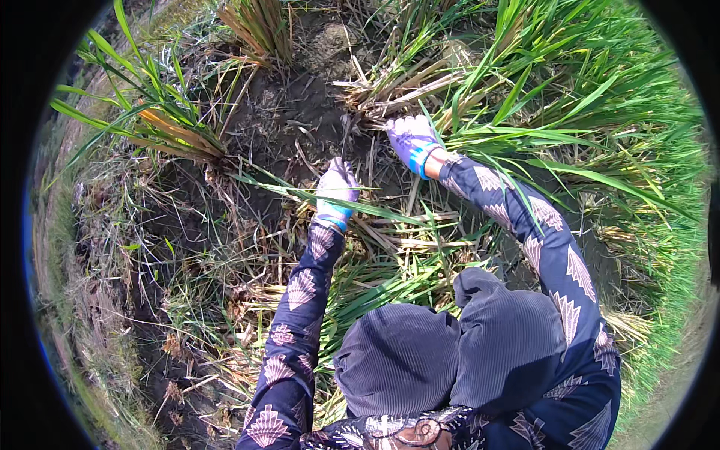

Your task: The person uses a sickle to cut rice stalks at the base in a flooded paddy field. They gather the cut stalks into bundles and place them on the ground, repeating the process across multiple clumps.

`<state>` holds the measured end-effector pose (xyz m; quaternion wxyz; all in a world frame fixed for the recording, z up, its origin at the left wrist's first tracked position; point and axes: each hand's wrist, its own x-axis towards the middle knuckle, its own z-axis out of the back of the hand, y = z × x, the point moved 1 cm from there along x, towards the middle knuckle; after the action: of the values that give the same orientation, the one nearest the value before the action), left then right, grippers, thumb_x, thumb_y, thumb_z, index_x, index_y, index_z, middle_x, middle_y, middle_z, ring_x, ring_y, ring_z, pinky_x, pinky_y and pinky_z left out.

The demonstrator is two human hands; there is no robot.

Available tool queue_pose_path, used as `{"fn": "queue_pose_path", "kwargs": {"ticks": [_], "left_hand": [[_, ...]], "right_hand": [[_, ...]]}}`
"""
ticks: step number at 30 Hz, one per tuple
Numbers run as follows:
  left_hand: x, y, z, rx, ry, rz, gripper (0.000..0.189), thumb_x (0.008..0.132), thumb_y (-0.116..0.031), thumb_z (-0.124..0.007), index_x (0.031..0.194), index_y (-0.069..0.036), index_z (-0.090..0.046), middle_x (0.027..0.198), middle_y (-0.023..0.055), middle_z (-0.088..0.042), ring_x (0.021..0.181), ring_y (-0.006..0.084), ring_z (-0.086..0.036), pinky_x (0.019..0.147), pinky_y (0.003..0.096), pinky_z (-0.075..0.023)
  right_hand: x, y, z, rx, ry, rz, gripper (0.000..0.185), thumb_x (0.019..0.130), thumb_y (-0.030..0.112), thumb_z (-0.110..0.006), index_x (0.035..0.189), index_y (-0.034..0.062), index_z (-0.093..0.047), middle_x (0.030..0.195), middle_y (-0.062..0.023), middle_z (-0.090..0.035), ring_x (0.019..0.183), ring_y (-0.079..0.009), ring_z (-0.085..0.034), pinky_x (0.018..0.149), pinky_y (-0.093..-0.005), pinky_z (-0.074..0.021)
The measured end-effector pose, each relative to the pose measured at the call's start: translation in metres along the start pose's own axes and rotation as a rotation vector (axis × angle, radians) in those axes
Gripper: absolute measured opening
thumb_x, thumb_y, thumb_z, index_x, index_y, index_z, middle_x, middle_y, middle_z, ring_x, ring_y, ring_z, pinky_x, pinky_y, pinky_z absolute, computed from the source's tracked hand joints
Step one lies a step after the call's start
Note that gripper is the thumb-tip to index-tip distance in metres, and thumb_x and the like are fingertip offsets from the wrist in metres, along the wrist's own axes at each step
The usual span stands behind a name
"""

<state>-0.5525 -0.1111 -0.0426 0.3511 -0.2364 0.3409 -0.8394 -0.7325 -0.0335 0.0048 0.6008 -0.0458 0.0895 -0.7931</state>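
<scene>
My left hand, in a pale purple glove with a blue cuff, has its fingers closed. A thin dark object, perhaps a blade, rises from its fingertips towards the straw; what it is cannot be made out. A long green leaf crosses in front of the wrist. Up and to the right, my right hand, gloved alike, is curled in a fist at the base of a leaning clump of green, grass-like stalks. Its palm side is hidden, so whether stalks are inside the fist does not show. Dry cut stubble lies just beyond it.
Leafy tufts stand at the left and at the top. Dense green growth fills the right side. Cut green stalks and straw lie before my bent knees. Dark soil shows between the clumps.
</scene>
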Motion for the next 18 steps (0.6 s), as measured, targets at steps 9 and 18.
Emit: {"fn": "queue_pose_path", "kwargs": {"ticks": [9, 18], "left_hand": [[-0.019, -0.002, 0.005, 0.094, 0.126, 0.053, 0.021, 0.090, -0.015, -0.050, 0.103, 0.000, -0.059, 0.078, 0.0215, -0.064, 0.072, 0.0391, -0.062, 0.065, 0.0439, -0.0491], [0.007, 0.003, -0.002, -0.015, 0.210, 0.189, 0.024, 0.092, -0.021, -0.048, 0.094, 0.000, -0.058, 0.078, 0.0244, -0.062, 0.074, 0.0437, -0.060, 0.066, 0.0480, -0.0474]], "right_hand": [[0.030, 0.005, -0.019, 0.157, 0.099, -0.074, 0.032, 0.097, 0.020, -0.037, 0.115, 0.0020, -0.056, 0.062, -0.0125, -0.062, 0.057, -0.0303, -0.062, 0.058, -0.0448, -0.0467], [0.030, 0.005, -0.026, 0.174, 0.191, -0.003, 0.019, 0.083, 0.010, -0.050, 0.089, 0.0058, -0.068, 0.079, -0.0130, -0.069, 0.074, -0.0292, -0.068, 0.060, -0.0429, -0.0525]]}}
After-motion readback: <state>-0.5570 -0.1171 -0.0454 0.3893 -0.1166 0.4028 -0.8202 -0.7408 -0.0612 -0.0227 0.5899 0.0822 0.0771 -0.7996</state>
